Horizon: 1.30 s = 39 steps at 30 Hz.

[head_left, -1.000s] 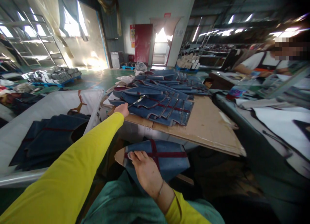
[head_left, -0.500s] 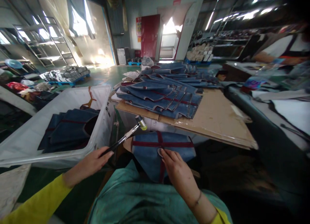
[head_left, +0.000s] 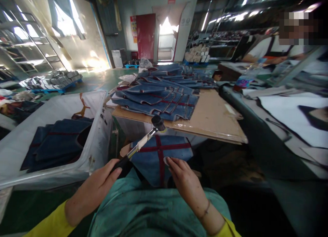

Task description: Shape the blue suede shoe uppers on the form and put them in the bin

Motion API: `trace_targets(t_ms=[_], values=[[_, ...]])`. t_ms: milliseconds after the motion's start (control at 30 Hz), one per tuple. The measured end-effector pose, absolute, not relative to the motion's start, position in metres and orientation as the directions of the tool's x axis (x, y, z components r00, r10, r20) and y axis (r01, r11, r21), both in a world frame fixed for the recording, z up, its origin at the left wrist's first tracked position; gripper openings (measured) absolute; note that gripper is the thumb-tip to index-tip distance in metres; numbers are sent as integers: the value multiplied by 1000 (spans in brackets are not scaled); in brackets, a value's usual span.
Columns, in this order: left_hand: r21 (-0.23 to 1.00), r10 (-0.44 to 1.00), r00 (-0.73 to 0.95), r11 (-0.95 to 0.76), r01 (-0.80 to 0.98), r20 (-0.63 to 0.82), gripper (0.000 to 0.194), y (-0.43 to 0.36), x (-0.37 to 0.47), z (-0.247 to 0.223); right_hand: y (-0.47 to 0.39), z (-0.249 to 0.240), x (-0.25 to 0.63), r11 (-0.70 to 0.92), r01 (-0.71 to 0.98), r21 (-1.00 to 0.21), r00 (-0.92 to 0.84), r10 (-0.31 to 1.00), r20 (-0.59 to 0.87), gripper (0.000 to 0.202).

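Observation:
My left hand (head_left: 105, 179) is closed around the black handle of a mallet (head_left: 143, 141), whose dark head is raised above the far edge of the work piece. A blue denim-like piece (head_left: 146, 163) with crossing dark red strips lies in front of my lap. Over its right part, my right hand (head_left: 183, 177) pinches a small pale round disc (head_left: 166, 161) between thumb and fingers, beside the upright red strip. Whether the disc touches the fabric I cannot tell. What supports the piece is mostly hidden.
A cardboard sheet (head_left: 217, 114) just ahead carries stacked blue fabric pieces (head_left: 156, 96). On the left stands a white plastic bin (head_left: 98, 127) holding more blue pieces. A dark green roll-edged surface (head_left: 246, 127) runs along the right, with a person (head_left: 271, 49) beyond it.
My view has turned right, so the surroundings shift left. The mallet's head has swung right and upward relative to the piece. My right hand still pinches the disc, now slightly off the red strip.

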<state>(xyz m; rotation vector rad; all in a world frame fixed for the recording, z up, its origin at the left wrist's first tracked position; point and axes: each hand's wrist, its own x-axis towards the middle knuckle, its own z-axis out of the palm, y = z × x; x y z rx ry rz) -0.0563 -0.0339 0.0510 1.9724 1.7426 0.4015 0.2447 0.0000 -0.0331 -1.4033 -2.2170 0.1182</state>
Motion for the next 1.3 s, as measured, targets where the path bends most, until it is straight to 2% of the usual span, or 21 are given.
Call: trace_targets(t_ms=[167,333,500,667,833,1000,1167,1300], values=[[493,952,217,-85,866,-216,33,-29,-49,33,-1,-32,246,438,829,-348,-316,880,353,34],[525,989,141,-96,846,-47,38,-26,-49,34,-1,-30,246,430,828,-359,-315,887,337,35],[520,952,225,-86,850,-209,33,-22,-43,31,-2,-26,247,434,830,-351,-316,883,347,34],[609,975,173,-54,792,-138,43,-18,-40,35,-3,-25,248,419,841,-342,-294,885,361,34],[551,955,143,25,834,-260,48,-24,-49,22,-2,-28,250,409,847,-339,-298,894,334,35],[619,985,108,0,785,-136,43,-19,-51,21,-2,-29,249,398,847,-351,-292,902,319,38],[597,944,255,-82,798,-211,35,-4,-30,27,-4,-34,249,391,852,-349,-283,904,321,38],[569,946,313,-210,795,-88,41,16,7,41,-5,-37,249,381,857,-346,-270,905,329,40]])
